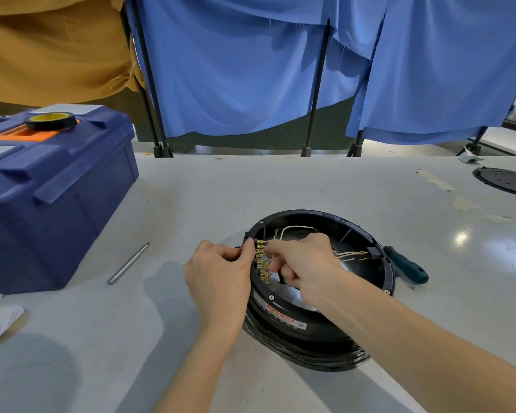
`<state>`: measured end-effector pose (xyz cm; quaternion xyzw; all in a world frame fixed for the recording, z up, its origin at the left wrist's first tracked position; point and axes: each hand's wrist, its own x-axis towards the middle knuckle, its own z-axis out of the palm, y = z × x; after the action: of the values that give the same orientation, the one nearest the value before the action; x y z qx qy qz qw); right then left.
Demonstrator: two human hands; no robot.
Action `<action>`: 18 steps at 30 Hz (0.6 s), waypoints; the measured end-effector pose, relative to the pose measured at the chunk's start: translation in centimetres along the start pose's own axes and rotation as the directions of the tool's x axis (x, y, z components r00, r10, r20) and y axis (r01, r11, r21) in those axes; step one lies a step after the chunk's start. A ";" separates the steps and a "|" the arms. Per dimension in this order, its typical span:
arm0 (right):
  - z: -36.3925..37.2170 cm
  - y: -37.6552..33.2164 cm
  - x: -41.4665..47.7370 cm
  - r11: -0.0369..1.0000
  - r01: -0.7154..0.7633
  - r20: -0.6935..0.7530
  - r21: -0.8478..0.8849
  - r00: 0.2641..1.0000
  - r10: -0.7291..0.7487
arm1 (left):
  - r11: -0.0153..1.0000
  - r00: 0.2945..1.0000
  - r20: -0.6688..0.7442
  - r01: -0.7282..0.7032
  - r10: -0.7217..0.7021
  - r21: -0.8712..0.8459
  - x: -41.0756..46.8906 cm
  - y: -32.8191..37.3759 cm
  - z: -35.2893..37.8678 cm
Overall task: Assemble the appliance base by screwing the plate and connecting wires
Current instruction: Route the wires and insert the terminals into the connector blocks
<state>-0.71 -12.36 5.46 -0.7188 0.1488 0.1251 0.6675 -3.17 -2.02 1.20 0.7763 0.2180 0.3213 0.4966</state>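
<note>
Wire-connecting step: on the surface (191, 189), my left grip (221, 265) pinches the base (295, 332) rim while my right grip (300, 260) pinches a wire (270, 257) at the terminals (261, 254); next, I judge, seat it squarely.

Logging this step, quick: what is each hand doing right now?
Left hand: grips the rim of the round black plastic appliance base.
Right hand: fingers curled, apparently pinching a thin white wire at the brass terminals.

I've got the left hand (218, 281) gripping the appliance base (325, 332) rim, right hand (304, 263) inside it pinching a wire (269, 257) at the terminals (261, 248)
</note>
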 end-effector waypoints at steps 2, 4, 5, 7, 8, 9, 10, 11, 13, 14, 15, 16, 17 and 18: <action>0.0 -0.1 0.1 0.999 -0.027 0.016 0.021 1.000 0.026 | 1.000 1.000 -0.005 0.003 -0.003 -0.001 0.0 0.1 0.0; -0.2 -0.1 0.1 0.997 -0.047 0.026 0.055 0.999 0.045 | 1.000 1.000 -0.010 0.003 -0.003 0.001 0.0 0.1 0.0; -0.2 0.0 0.1 0.995 -0.055 0.029 0.080 0.998 0.052 | 1.000 1.000 -0.010 0.003 -0.003 0.000 0.0 0.1 0.0; -0.1 0.1 0.1 0.990 -0.058 0.020 0.125 0.998 0.056 | 1.000 1.000 -0.006 0.002 -0.002 0.001 0.0 0.1 0.0; 0.0 0.3 0.1 0.989 -0.055 0.006 0.140 0.998 0.055 | 1.000 1.000 -0.006 -0.001 0.001 0.002 0.0 0.1 0.0; 0.2 0.4 0.0 0.987 -0.046 -0.014 0.154 0.999 0.049 | 1.000 1.000 -0.008 -0.003 0.003 0.005 0.0 0.1 0.0; 0.3 0.5 0.0 0.985 -0.035 -0.037 0.169 0.998 0.042 | 1.000 1.000 -0.007 -0.006 0.006 0.009 0.0 0.1 0.0; 0.5 0.5 -0.1 0.983 -0.023 -0.057 0.180 0.998 0.034 | 1.000 1.000 -0.006 -0.009 0.009 0.010 0.0 0.1 0.1; 0.7 0.6 -0.2 0.981 -0.017 -0.078 0.193 0.996 0.032 | 1.000 1.000 -0.005 -0.013 0.013 0.004 0.0 0.0 0.0; 0.8 0.5 -0.2 0.979 -0.020 -0.083 0.201 0.996 0.037 | 1.000 1.000 -0.005 -0.014 0.014 0.002 0.0 0.0 0.0; 0.9 0.5 -0.3 0.977 -0.025 -0.086 0.211 0.995 0.044 | 1.000 1.000 -0.004 -0.015 0.015 0.002 0.0 0.0 0.0; 0.9 0.5 -0.2 0.974 -0.031 -0.087 0.223 0.995 0.051 | 1.000 1.000 -0.003 -0.016 0.016 0.003 0.0 -0.1 0.0; 1.0 0.4 -0.2 0.972 -0.036 -0.086 0.232 0.995 0.057 | 1.000 1.000 -0.002 -0.019 0.019 0.005 0.0 -0.1 0.0; 1.0 0.4 -0.3 0.970 -0.038 -0.085 0.239 0.995 0.060 | 1.000 1.000 -0.001 -0.023 0.023 0.009 0.0 -0.1 0.0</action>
<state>-1.11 -11.36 5.08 -0.6350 0.2110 0.0898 0.7377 -3.16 -2.01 1.13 0.7809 0.2108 0.3266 0.4890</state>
